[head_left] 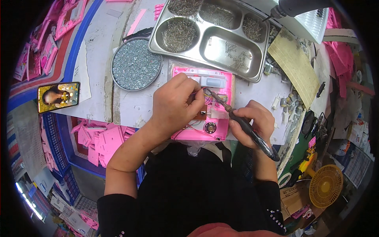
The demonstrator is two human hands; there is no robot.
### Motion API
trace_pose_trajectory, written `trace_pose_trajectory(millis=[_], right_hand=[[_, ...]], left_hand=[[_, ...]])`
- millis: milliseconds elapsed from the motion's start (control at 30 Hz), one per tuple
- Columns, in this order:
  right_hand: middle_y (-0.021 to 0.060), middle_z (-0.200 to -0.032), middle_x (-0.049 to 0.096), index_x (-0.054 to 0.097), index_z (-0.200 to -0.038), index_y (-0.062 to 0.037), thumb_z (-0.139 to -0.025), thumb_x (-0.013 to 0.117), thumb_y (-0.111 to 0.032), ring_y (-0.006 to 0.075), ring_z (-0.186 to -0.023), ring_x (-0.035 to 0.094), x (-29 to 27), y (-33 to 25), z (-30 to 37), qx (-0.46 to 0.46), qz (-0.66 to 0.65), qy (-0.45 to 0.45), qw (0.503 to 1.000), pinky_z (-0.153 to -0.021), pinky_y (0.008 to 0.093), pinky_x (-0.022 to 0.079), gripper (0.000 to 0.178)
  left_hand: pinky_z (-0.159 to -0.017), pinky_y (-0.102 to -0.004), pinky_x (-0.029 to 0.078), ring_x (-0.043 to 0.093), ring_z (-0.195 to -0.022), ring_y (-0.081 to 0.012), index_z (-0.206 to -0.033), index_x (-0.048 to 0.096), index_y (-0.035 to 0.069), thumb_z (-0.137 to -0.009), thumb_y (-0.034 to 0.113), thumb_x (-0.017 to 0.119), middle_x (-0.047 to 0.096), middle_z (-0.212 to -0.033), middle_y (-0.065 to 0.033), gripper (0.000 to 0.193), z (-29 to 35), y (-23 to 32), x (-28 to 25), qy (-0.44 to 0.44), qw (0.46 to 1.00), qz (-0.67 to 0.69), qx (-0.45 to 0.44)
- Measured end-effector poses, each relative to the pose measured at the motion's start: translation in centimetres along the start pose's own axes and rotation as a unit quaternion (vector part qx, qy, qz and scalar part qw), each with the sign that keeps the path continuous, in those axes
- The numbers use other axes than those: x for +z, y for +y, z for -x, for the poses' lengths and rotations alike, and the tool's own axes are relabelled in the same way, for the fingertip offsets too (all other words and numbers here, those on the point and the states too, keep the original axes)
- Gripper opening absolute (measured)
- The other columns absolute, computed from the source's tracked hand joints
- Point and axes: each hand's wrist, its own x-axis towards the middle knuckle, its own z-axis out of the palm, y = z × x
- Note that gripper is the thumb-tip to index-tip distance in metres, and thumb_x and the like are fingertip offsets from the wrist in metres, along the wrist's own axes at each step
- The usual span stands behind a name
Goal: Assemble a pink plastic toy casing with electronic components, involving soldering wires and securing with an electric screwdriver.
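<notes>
A pink plastic housing point(179, 136) lies on the table before me, with wires, a brown circuit board point(201, 114), a small round speaker point(210, 127) and a pale grey block point(213, 81) inside. My right hand point(256, 120) grips a soldering iron point(246, 128) by its dark handle. Its metal tip slants up and left, over the wires in the housing. Above the housing's left side, my left hand point(175, 100) is closed in a pinch close to the iron's tip. What lies between those fingers is hidden.
Behind the housing stands a steel compartment tray point(197, 39) of small screws, beside a round dish point(136, 65) of metal pins. A phone point(59, 96) rests at the left table edge. A crate of pink parts point(104, 142) sits lower left. An electric screwdriver point(292, 8) hangs upper right.
</notes>
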Motion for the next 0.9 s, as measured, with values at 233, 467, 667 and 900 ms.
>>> trace_pose_trajectory(millis=[233,467,667,900], right_hand=[[0.0086,-0.068,0.062,0.068,-0.096,0.0,-0.076,0.081,-0.01,0.0165,-0.054,0.055,0.24,0.13,-0.1,0.004,0.004,0.002,1.0,-0.049,0.0282,0.039,0.026],[0.0092,-0.069,0.063,0.068,-0.096,0.0003,-0.076,0.081,-0.01,0.0165,-0.054,0.054,0.15,0.25,-0.12,0.007,0.003,-0.003,1.0,-0.049,0.0282,0.039,0.026],[0.0091,-0.069,0.063,0.068,-0.096,0.0007,-0.076,0.082,-0.01,0.0159,-0.054,0.054,0.21,0.26,-0.07,0.004,0.004,0.004,1.0,-0.048,0.028,0.038,0.027],[0.0091,-0.068,0.062,0.067,-0.095,0.0007,-0.076,0.082,-0.01,0.0157,-0.053,0.054,0.08,0.21,-0.16,0.014,-0.002,-0.005,1.0,-0.049,0.0275,0.038,0.026]], left_hand=[[-0.051,-0.0322,0.047,0.059,-0.056,-0.0183,-0.08,0.066,0.004,-0.079,0.002,0.074,0.058,-0.073,-0.0055,0.009,-0.08,-0.06,0.05,-0.003,1.0,-0.008,0.017],[-0.051,-0.031,0.047,0.059,-0.055,-0.0172,-0.08,0.066,0.002,-0.078,-0.001,0.073,0.057,-0.073,-0.0058,0.008,-0.16,-0.1,0.09,0.0,0.999,-0.02,0.028],[-0.05,-0.0317,0.047,0.06,-0.056,-0.0183,-0.08,0.065,0.003,-0.077,-0.001,0.073,0.057,-0.073,-0.0063,0.009,-0.19,-0.22,0.25,0.009,0.999,-0.026,0.041],[-0.051,-0.0322,0.049,0.061,-0.057,-0.0188,-0.08,0.065,0.002,-0.077,-0.002,0.073,0.058,-0.074,-0.0065,0.009,-0.05,-0.31,0.31,0.008,0.998,-0.038,0.047]])
